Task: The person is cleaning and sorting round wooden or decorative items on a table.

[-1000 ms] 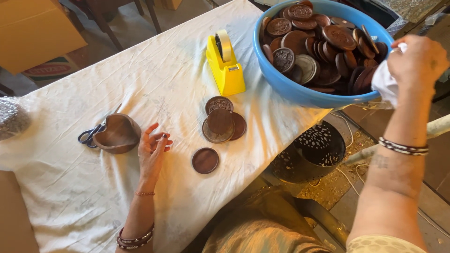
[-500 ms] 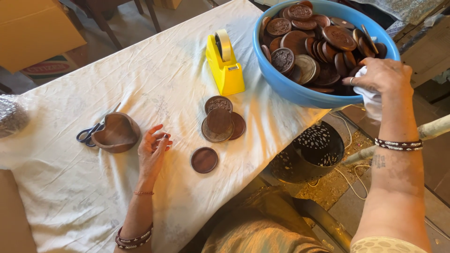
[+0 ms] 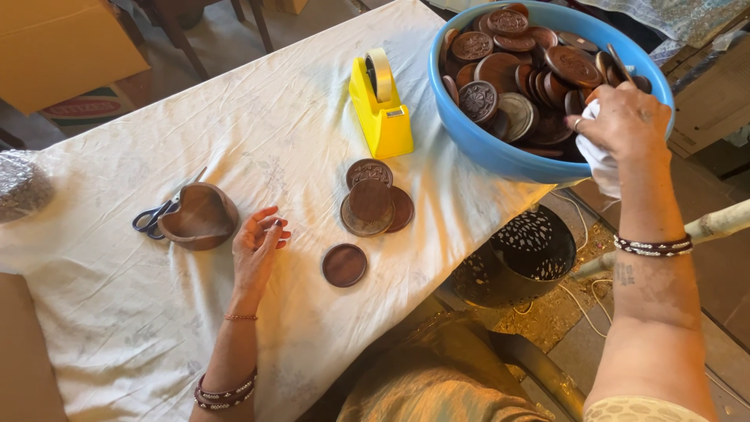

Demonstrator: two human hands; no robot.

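My right hand reaches over the rim of a blue bowl and clutches a white cloth. The bowl is full of round dark wooden discs, some carved. My left hand rests palm up on the white tablecloth, fingers loosely curled and holding nothing. It lies between a heart-shaped wooden dish and a single round wooden disc. A small pile of wooden discs lies a little farther off.
A yellow tape dispenser stands beside the bowl. Scissors lie partly under the heart dish. A plastic-wrapped bundle sits at the table's left edge. A dark perforated basket is on the floor below the table's edge.
My right hand, with the white cloth, has come down from above the bowl's right side to its rim, over the discs. My left hand has stayed in place.
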